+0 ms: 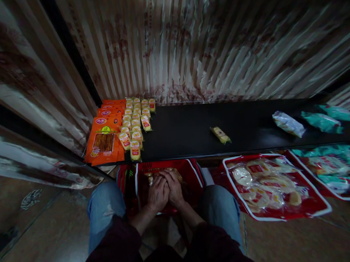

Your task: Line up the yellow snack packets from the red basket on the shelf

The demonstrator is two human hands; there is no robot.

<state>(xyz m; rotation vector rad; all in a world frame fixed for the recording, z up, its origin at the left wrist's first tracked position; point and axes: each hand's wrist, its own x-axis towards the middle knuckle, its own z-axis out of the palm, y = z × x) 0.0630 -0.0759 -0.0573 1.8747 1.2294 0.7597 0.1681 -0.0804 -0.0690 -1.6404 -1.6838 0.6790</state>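
Observation:
My left hand [158, 193] and my right hand [174, 187] are pressed together over a red basket [196, 190] with a white rim, between my knees. Their fingers are curled and closed. Whatever lies between them is hidden by the backs of the hands. A few shiny golden wrapped items [150, 179] show in the basket just past the fingers. On the black shelf [181, 130] beyond, small yellow-wrapped cakes [135, 122] stand in rows. Orange snack bags [103, 141] overlap to their left.
One small wrapped item [220, 135] lies mid-shelf. Farther right are a whitish packet [288, 124] and teal packets [321, 122]. Below, a red basket [317, 210] holds round packaged food; another basket [346, 196] holds teal packets. Striped curtain [186, 45] hangs behind.

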